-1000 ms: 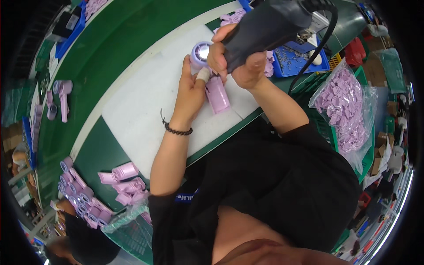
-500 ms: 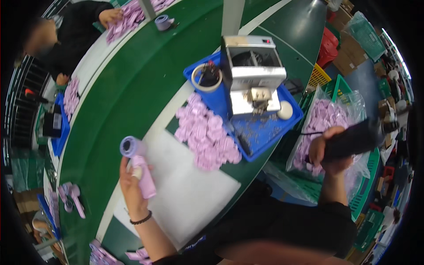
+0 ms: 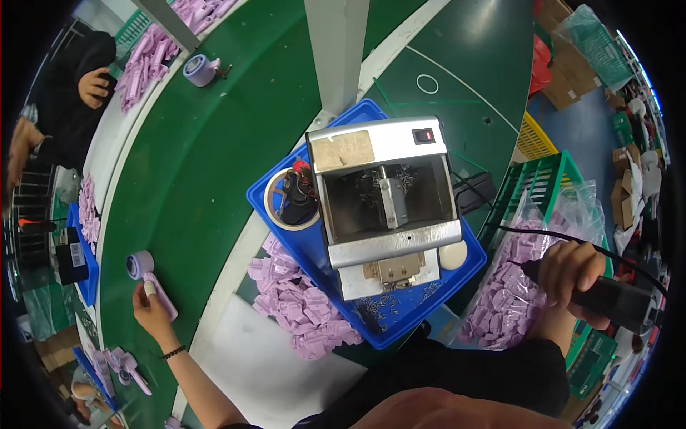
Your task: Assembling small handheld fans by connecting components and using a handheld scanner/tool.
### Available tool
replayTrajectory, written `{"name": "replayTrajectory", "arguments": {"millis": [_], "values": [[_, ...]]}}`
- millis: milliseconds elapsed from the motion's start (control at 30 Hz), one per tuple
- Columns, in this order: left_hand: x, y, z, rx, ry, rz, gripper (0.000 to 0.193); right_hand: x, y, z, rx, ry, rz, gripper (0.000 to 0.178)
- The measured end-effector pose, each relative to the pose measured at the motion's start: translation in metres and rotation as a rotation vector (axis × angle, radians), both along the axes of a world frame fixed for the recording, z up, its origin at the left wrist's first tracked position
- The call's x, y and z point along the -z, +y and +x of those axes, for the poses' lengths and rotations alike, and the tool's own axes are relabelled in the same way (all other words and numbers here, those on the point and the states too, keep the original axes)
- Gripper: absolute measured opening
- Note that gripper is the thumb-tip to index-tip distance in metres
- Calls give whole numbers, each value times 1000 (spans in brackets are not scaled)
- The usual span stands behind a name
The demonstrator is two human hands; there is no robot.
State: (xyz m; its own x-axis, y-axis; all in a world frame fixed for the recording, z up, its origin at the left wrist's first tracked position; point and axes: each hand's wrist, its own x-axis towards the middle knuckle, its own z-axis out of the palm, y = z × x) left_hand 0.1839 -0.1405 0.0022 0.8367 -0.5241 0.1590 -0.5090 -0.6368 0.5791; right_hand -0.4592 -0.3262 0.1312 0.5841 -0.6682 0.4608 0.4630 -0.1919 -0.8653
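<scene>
Out over the green belt, my left hand [image 3: 152, 312] is closed on the handle of a lilac, hair-dryer-shaped housing [image 3: 163, 294]; its round head [image 3: 140, 265] points away from me. A pale cover wraps one fingertip. On the right, my right hand [image 3: 570, 273] grips a black corded electric screwdriver [image 3: 620, 303], its narrow end pointing left above a bag of lilac parts [image 3: 504, 289]. Between my hands stands a silver screw feeder [image 3: 386, 193], its switch lit red, in a blue tray [image 3: 457, 307] with loose screws [image 3: 377, 309].
Lilac pieces [image 3: 304, 314] are heaped beside the tray, by a white sheet [image 3: 261, 361]. A grey post [image 3: 338, 57] rises behind the feeder. More lilac housings [image 3: 123, 365] lie on the belt [image 3: 214, 136]. A co-worker's hand [image 3: 93, 87] is at the far left. Green crates stand right.
My left hand has carried the lilac housing left, from beside the white sheet onto the green belt. My right hand still holds the screwdriver. The view has shifted, and the feeder appears larger and lower.
</scene>
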Motion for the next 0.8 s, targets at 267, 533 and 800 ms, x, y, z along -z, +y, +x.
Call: {"name": "replayTrajectory", "arguments": {"millis": [267, 533, 800], "values": [[-40, -3, -86, 150, -188, -121, 24, 9, -14, -7, -157, -3, -79, 63], [-48, 43, -186, 463, 305, -81, 26, 12, 0, -10, -64, -23, -146, 76], [-2, 57, -244, 682, 18, -103, 21, 11, 18, 17, 25, 35, -154, 86]]}}
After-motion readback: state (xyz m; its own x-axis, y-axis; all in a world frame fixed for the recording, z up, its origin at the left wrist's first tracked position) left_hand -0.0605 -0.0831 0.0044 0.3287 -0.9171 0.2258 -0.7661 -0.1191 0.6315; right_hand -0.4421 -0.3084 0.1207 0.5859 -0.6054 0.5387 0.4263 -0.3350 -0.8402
